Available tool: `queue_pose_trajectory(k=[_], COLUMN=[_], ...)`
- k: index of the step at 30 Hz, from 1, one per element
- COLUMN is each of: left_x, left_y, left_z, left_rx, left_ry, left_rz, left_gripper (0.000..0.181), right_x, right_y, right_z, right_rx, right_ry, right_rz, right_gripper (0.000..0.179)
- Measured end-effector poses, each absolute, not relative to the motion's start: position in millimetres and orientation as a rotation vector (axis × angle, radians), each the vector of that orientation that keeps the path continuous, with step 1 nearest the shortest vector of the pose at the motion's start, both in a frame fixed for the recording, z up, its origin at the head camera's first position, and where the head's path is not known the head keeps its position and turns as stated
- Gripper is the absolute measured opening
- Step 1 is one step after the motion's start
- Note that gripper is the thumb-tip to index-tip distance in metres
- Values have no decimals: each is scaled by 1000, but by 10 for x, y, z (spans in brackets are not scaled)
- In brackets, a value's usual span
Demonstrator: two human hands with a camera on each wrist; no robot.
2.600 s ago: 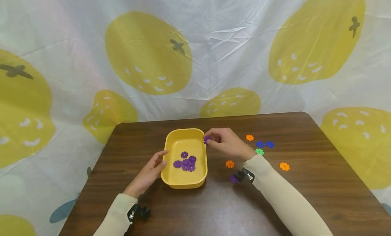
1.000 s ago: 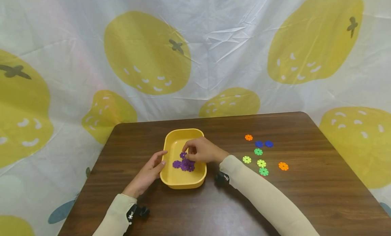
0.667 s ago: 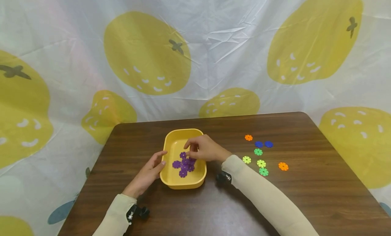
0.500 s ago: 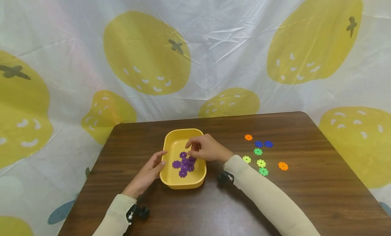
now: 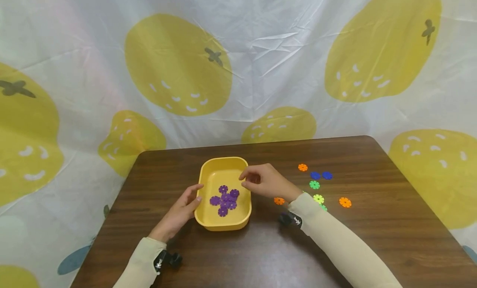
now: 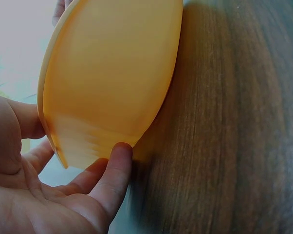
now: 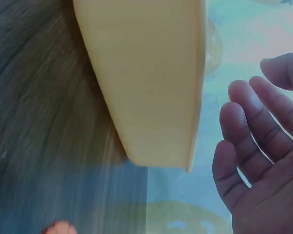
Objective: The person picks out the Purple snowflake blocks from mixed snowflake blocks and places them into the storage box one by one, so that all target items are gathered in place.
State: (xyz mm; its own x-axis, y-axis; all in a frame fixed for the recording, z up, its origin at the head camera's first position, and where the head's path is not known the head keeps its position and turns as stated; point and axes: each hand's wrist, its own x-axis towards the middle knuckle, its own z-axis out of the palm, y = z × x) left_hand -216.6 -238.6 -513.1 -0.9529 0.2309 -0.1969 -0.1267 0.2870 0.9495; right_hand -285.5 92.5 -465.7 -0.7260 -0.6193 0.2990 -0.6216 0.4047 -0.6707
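A yellow plastic tub [image 5: 223,227] stands on the table, with several purple snowflake discs [image 5: 222,212] in a loose, overlapping pile on its floor. At the tub's left side, my left hand [image 5: 178,215] grips the wall. In the left wrist view its thumb lies at the rim and its fingers [image 6: 118,161] rest against the outside. My right hand [image 5: 269,181] hovers by the right rim with loosely bent fingers and nothing between them. The right wrist view shows those fingers [image 7: 234,122] spread a little, beside the tub's outer wall [image 7: 146,87].
Right of the tub, loose discs lie on the dark wooden table [image 5: 391,221]: orange [image 5: 345,202], blue [image 5: 327,175], green [image 5: 314,185] and yellow-green [image 5: 318,199]. My right forearm [image 5: 335,234] partly covers some. A fruit-print curtain [image 5: 261,72] hangs behind the table.
My right hand carried a purple disc over the right rim and released it onto the pile. It has since drawn back right and its fingers are empty. The left hand has stayed put.
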Motion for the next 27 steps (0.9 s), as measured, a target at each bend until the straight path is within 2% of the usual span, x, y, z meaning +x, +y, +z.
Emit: queue_pose_trajectory(k=[17, 27], left_x=[-2160, -2165], left_y=[-2382, -2365], left_z=[-5135, -5135], left_rx=[103, 92], left_ry=[2261, 2248], left_rz=[1730, 1728], left_gripper=[50, 49], right_x=[-2618, -2513], right_y=[1548, 1840], right_z=[-4704, -4850], right_rx=[998, 1061], right_ry=[-2752, -2815], right_rz=[1395, 1388], right_gripper=[17, 24])
